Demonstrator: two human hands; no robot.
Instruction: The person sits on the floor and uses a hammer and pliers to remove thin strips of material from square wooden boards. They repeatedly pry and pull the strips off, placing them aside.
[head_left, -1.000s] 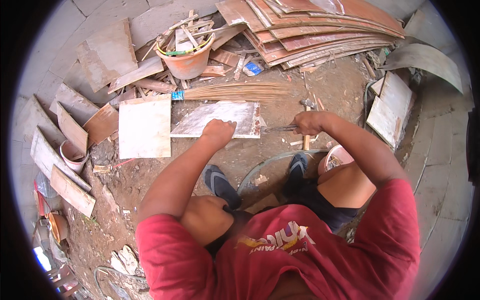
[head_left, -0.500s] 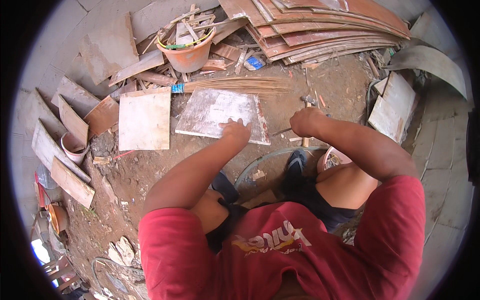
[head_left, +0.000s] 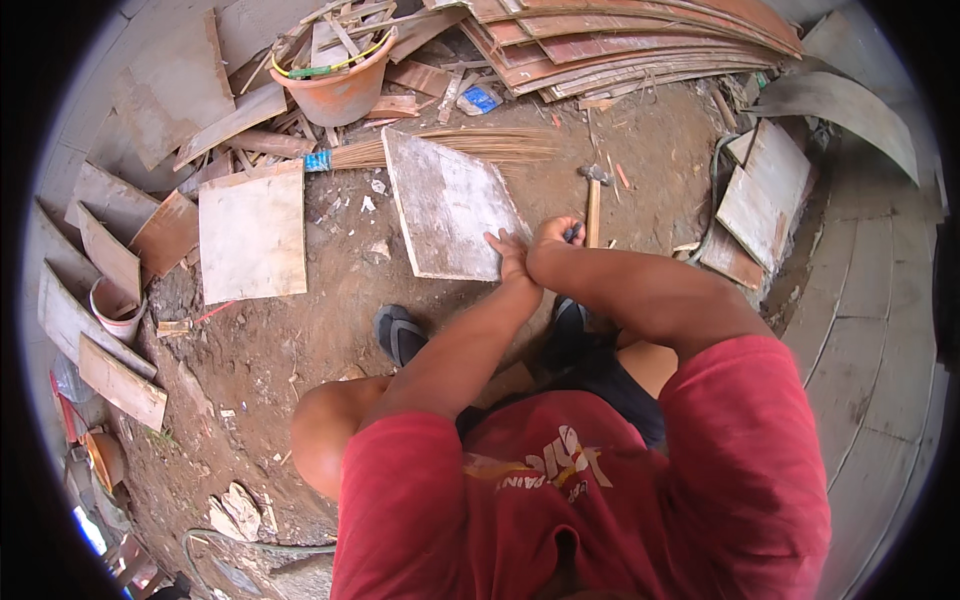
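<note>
Head view: white-smeared flat wooden board (head_left: 440, 205) ahead of person's feet. Left hand (head_left: 512, 258): fingers apart on near right corner. Right hand (head_left: 553, 240): fingers clamped on short dark tool (head_left: 573, 233), working end hidden. Best: steady board, left fingers clear of tool.

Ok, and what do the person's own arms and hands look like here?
The left hand and right hand are bare, with no gloves showing. The forearms are uncovered too. The sleeves are short, loose and red, without visible markings.
</note>
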